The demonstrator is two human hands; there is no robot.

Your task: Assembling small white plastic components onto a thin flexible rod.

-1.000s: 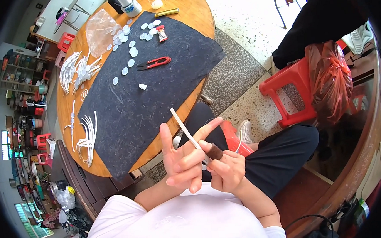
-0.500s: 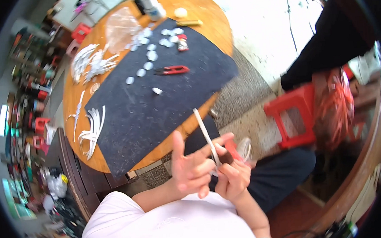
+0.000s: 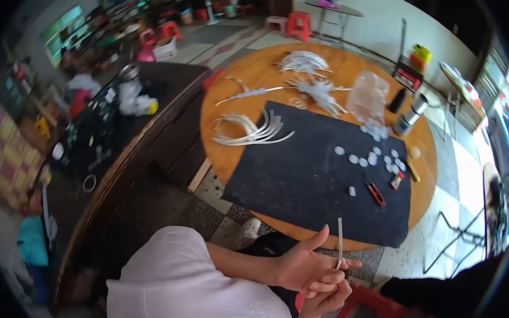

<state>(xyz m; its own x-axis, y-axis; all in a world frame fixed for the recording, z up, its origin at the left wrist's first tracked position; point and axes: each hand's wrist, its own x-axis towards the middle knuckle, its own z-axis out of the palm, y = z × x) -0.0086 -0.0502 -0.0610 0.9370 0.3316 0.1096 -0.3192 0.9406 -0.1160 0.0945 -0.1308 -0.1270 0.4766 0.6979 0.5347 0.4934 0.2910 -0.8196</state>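
Note:
A thin white strip (image 3: 340,238) stands upright over my two hands, close to the table's near edge. My right hand (image 3: 332,299) is closed around its lower part, which is mostly hidden by fingers. Against it lies my left hand (image 3: 308,267), thumb raised and forefinger stretched out, its other fingers partly curled. On the dark mat (image 3: 303,185) beyond rest red-handled thread snips (image 3: 375,193), a small white piece (image 3: 352,191) and several white discs (image 3: 363,162).
The round wooden table (image 3: 222,161) also bears bundles of white strips (image 3: 256,132), a clear plastic bag (image 3: 368,95) and a white bottle (image 3: 412,115). A dark wooden bench (image 3: 170,117) stands left. Beside my right hand is a red stool (image 3: 365,306); someone's dark-clothed leg (image 3: 432,294) is near it.
My view has swung to the left, so the table now appears further right. My hands remain together with the strip, which now stands more upright.

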